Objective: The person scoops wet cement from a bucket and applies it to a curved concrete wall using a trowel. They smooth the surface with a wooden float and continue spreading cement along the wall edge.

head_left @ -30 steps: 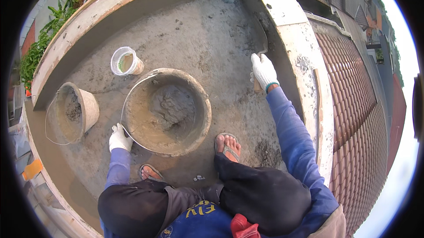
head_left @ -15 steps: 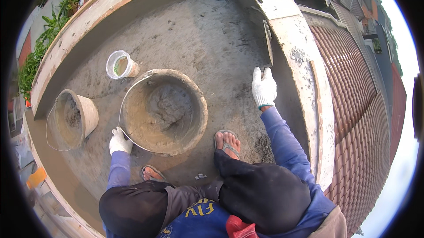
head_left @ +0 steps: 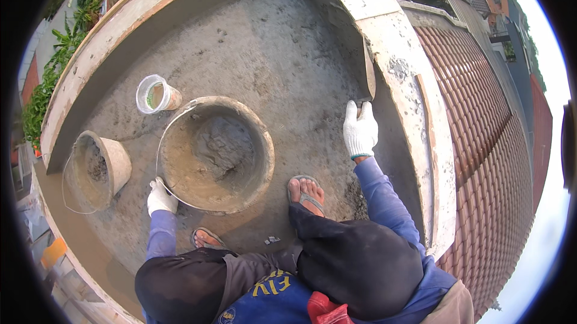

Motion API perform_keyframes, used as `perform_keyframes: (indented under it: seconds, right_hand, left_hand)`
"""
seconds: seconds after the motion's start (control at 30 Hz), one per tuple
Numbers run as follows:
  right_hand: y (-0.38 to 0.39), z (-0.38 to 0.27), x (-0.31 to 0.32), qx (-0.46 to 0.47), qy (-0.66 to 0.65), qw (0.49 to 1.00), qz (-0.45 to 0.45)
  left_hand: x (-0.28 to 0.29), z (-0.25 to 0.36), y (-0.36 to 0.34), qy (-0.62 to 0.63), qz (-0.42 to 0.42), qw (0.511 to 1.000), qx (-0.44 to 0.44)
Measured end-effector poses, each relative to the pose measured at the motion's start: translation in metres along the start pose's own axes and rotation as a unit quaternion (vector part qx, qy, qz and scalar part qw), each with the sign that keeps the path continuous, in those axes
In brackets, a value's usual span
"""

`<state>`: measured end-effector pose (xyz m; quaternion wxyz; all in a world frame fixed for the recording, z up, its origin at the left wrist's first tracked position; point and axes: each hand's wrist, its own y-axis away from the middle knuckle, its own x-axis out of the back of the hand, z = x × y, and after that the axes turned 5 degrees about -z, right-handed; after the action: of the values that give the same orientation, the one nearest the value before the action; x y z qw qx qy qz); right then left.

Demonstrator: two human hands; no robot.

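My right hand (head_left: pixel 360 130), in a white knit glove, is closed around the handle of a trowel (head_left: pixel 369 75). The trowel's blade lies along the inner face of the low wall (head_left: pixel 389 108) on the right, seen nearly edge-on. My gloved left hand (head_left: pixel 161 198) grips the wire handle at the near left side of a large round bucket (head_left: pixel 264 168). Wet grey mortar (head_left: pixel 225 144) covers the bottom of that bucket, heaped toward its far right side. Both arms reach forward from my bent knees.
A smaller tilted bucket (head_left: pixel 119 165) with grey residue stands at left. A clear plastic tub (head_left: pixel 171 97) sits beyond the large bucket. Low walls (head_left: pixel 114 42) border the rough concrete floor (head_left: pixel 258 54). A tiled roof (head_left: pixel 481 144) lies past the right wall.
My right hand and the trowel have come slightly nearer to me along the wall, and more of the blade's face shows. My left hand stays at the bucket. The view has shifted slightly.
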<state>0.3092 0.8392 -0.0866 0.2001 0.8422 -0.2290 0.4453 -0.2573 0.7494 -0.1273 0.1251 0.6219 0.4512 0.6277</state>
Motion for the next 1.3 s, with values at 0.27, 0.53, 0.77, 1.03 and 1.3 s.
perform_keyframes:
  seconds: [0.27,0.53,0.77,1.03,1.3]
  right_hand:
    - [-0.055,-0.051,-0.044,0.109,0.112,0.984,-0.080]
    - [-0.144,-0.100,-0.084,-0.034,-0.133,0.971,-0.195]
    - [-0.102,-0.077,-0.064,-0.016,-0.163,0.979,-0.118]
    - [-0.057,-0.078,-0.050,0.023,-0.031,0.998,-0.058]
    - [-0.085,-0.110,-0.041,-0.016,-0.066,0.947,-0.314]
  left_hand:
    - [0.016,0.008,0.015,-0.010,0.001,1.000,0.012]
    - [0.014,0.003,0.011,-0.023,-0.005,1.000,0.013]
    - [0.016,0.005,0.011,-0.007,-0.032,0.999,0.021]
    - [0.014,0.003,0.007,-0.006,-0.040,0.999,0.019]
    - [0.019,-0.081,-0.015,0.302,-0.157,0.934,-0.111]
